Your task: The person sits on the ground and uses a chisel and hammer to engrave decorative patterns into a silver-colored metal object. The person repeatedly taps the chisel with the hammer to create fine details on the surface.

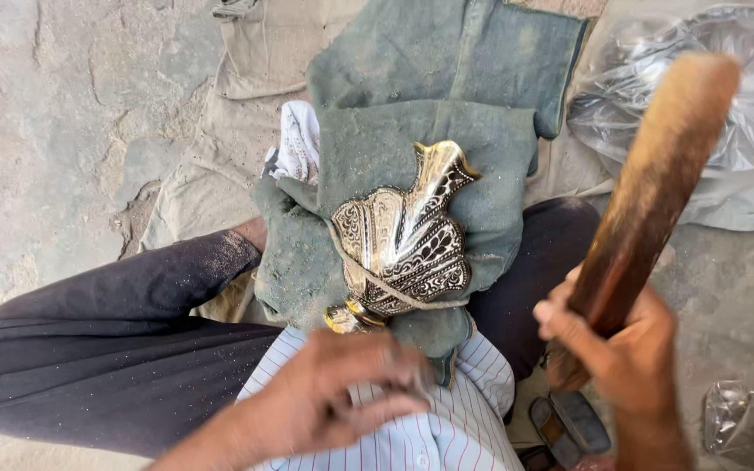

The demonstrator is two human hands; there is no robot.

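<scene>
Down on the person's lap, a shiny engraved metal piece (pixel 403 235) with a fish-tail top and black scrollwork lies on a dusty grey-green cloth (pixel 368 148), its narrow brass-coloured neck (pixel 351 316) pointing toward the body. A thin cord (pixel 377 283) crosses the lower part of the piece and seems to hold it down against the cloth, though where the cord ends is hidden. The cloth is folded in thick layers and wraps the foot (pixel 290 262) that props the piece up; a bit of white patterned fabric (pixel 297 139) peeks out from behind it at the upper left. The left hand (pixel 342 392) hovers just below the neck, over the striped shirt (pixel 429 427), fingers bent and drawn loosely together; it is blurred, so I cannot tell whether it pinches anything, and it does not appear to touch the metal. The right hand (pixel 613 349) is closed tight around the lower end of a long brown wooden tool (pixel 647 201), which slants up and to the right, well apart from the metal piece, its far end smeared by motion. Dark trouser legs (pixel 124 331) dusted with fine powder stretch out to the left. Crumpled clear plastic bags (pixel 726 96) lie on the stone floor (pixel 45 131) at the upper right, and a dark sandal (pixel 573 423) sits near the right wrist.
</scene>
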